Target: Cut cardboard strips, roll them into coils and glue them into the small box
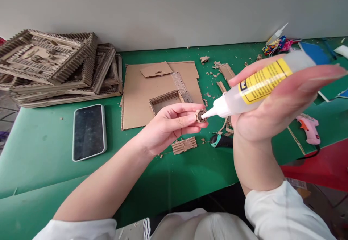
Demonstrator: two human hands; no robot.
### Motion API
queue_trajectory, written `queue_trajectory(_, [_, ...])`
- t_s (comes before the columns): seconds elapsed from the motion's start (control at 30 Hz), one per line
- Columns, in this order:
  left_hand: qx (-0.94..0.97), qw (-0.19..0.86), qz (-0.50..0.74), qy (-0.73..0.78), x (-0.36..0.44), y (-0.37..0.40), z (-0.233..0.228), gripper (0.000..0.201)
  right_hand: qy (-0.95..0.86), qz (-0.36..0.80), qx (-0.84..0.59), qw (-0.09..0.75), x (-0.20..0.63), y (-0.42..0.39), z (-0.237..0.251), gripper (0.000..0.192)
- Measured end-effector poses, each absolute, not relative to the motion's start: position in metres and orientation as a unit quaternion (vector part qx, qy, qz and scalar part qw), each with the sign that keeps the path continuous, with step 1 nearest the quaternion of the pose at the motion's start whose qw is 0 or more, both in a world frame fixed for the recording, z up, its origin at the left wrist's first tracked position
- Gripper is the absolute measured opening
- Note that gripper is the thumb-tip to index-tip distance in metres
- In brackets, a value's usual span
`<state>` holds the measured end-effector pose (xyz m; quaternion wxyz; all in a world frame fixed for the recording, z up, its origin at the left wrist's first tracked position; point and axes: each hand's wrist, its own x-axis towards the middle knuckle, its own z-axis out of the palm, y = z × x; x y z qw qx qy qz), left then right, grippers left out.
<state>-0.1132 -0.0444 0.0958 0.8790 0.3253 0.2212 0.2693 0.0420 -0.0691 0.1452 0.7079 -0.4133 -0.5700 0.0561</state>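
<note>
Between the thumb and fingers of my left hand [176,122] is a small roll of corrugated cardboard [201,116], its ridged end facing right. My right hand [282,98] grips a glue bottle [261,82] with a yellow label, tipped so that its white nozzle meets the end of the roll. Whether glue is coming out is too small to tell. Below my left hand lies a ridged cardboard strip [184,145]. Behind it, a shallow cardboard frame [165,100] and a clear ruler [181,86] rest on a flat cardboard sheet [136,98].
Stacked cardboard trays [89,69] stand at the left, behind a phone [89,133]. A dark-handled tool [221,140] lies by my right wrist. Farther right is a pink glue gun [309,128] with its cord. Cardboard scraps [227,71] litter the green tabletop [130,182].
</note>
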Motion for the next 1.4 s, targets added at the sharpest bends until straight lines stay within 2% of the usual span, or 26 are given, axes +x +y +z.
queue_trajectory(0.3, [0.33, 0.878, 0.267, 0.222, -0.113, -0.045, 0.097, 0.023, -0.548, 0.063, -0.431, 0.714, 0.038, -0.065, 0.139, 0.049])
queue_trajectory(0.73, [0.338, 0.877, 0.27, 0.209, -0.114, -0.045, 0.095, 0.021, -0.575, -0.068, -0.419, 0.7, 0.042, -0.063, 0.145, 0.045])
queue_trajectory(0.9, [0.338, 0.873, 0.274, 0.22, -0.115, -0.045, 0.097, 0.023, -0.585, -0.04, -0.412, 0.698, 0.043, -0.066, 0.145, 0.039])
queue_trajectory(1.03, [0.337, 0.873, 0.282, 0.214, -0.114, -0.045, 0.098, 0.022, -0.571, -0.089, -0.406, 0.707, 0.043, -0.064, 0.142, 0.051])
queue_trajectory(1.23, [0.337, 0.876, 0.277, 0.207, -0.113, -0.045, 0.096, 0.022, -0.593, -0.13, -0.43, 0.668, 0.047, -0.061, 0.133, 0.046])
queue_trajectory(1.4, [0.339, 0.87, 0.278, 0.223, -0.113, -0.046, 0.099, 0.026, -0.562, -0.125, -0.425, 0.698, 0.033, -0.06, 0.147, 0.058])
